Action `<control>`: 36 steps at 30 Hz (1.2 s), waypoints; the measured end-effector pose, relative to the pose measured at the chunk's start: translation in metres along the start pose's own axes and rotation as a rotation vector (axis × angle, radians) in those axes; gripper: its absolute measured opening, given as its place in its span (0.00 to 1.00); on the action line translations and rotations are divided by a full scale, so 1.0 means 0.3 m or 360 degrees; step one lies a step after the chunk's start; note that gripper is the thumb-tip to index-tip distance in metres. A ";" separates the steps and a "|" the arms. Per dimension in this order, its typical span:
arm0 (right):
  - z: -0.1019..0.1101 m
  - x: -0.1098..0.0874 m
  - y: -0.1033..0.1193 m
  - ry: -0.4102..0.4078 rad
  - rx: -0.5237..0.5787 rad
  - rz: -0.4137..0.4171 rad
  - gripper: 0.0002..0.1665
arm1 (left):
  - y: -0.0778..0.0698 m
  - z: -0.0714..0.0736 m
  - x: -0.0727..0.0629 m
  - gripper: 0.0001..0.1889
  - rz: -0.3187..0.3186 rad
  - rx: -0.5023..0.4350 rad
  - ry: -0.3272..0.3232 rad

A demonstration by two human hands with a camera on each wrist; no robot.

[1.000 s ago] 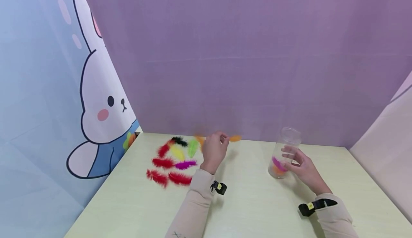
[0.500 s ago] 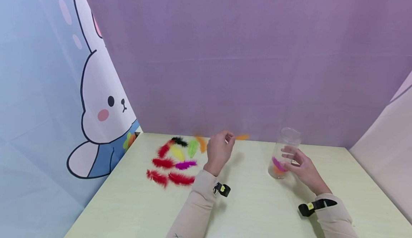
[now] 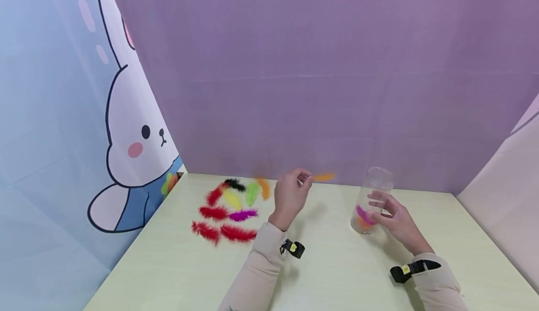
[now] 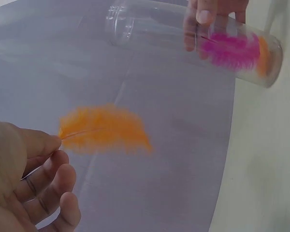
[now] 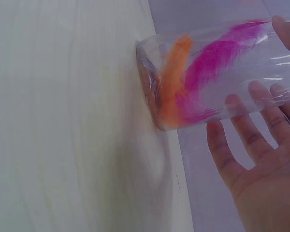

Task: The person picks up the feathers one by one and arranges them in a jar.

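Left grip (image 3: 290, 198) pinching, orange feather (image 4: 105, 129) jutting rightward

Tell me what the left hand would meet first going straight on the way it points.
Probably the jar: in the head view, the orange feather the left hand pinches points toward the jar's top, though depth is unclear.

Looks like a makeshift recording booth fenced in with fabric. Has a creased purple cloth (image 3: 316, 68) behind the pale bench (image 3: 168, 264), a blue cloth (image 3: 50, 161) printed with a cartoon rabbit (image 3: 126, 119) at the left and a paler sheet (image 3: 513, 198) at the right. Shows small black wrist cameras (image 3: 399, 274) strapped over both sleeves (image 3: 252, 273). Gives too little to tell home from studio.
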State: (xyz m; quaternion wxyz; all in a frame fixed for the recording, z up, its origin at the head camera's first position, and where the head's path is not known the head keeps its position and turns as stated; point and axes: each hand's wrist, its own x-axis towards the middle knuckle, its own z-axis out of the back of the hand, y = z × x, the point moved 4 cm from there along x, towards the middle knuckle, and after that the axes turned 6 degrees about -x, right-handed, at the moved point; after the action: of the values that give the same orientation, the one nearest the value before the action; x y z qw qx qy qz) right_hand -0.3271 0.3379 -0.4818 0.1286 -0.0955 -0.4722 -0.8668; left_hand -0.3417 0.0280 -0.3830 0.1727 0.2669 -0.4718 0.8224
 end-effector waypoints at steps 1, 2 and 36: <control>-0.001 0.000 0.000 0.0000 0.0006 0.0000 0.35 | -0.003 0.001 0.000 0.03 0.0000 -0.0020 0.0000; -0.001 0.000 0.000 0.0000 0.0012 -0.0001 0.35 | -0.006 0.002 0.000 0.03 0.0001 -0.0037 0.0002; -0.002 -0.004 0.009 0.0008 0.0011 0.0000 0.35 | -0.183 -0.006 0.023 0.05 -0.0310 -0.0079 0.0011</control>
State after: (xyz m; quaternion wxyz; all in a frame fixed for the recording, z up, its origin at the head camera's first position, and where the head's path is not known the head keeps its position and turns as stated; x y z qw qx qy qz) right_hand -0.3252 0.3362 -0.4804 0.1299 -0.0929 -0.4751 -0.8653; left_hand -0.3183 0.0571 -0.3421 0.2600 0.3042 -0.4634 0.7906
